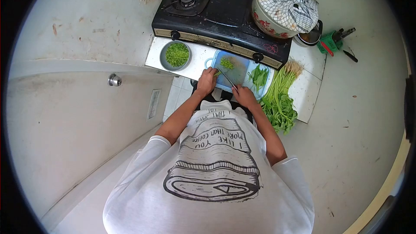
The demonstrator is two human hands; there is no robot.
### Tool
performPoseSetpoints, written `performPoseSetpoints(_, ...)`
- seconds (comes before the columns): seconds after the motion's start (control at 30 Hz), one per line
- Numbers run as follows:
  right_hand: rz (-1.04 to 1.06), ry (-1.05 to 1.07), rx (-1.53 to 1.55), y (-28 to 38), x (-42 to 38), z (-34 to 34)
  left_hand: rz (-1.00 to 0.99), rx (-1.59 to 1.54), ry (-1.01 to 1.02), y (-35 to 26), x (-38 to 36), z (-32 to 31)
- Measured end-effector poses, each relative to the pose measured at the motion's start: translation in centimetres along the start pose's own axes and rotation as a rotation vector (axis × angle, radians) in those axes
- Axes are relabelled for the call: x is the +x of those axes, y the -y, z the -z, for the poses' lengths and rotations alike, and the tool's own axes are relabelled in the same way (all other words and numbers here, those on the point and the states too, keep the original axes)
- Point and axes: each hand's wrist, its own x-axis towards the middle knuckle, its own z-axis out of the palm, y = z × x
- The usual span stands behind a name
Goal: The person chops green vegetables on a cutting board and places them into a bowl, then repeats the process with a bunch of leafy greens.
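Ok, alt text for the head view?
Right hand holds a knife over a blue cutting board while the left steadies green stalks. Chopped greens lie on the board; a bowl of more sits left, leafy bunches right, a black stove behind.

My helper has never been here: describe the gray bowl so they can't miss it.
Find the black stove. On the white counter before its left end sits the bowl. Unlike the blue board beside it, it is round and holds only finely chopped greens.
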Motion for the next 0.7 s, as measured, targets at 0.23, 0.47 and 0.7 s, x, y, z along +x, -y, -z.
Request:
performPoseSetpoints(0.23,0.011,0.063,-0.049,0.9,1.2,-1.0,-0.032,-0.057,-0.044,0.7,0.3,-0.9)
performPoseSetpoints(0.47,0.035,0.067,-0.040,0.4,1.3,-0.8,-0.033,-0.103,-0.116,0.6,0.3,-1.7)
performPoseSetpoints(0.7,0.081,-0.037,-0.086,0.3,1.9,-2.2,0.016,-0.088,-0.179,0.2,0.6,-2.1)
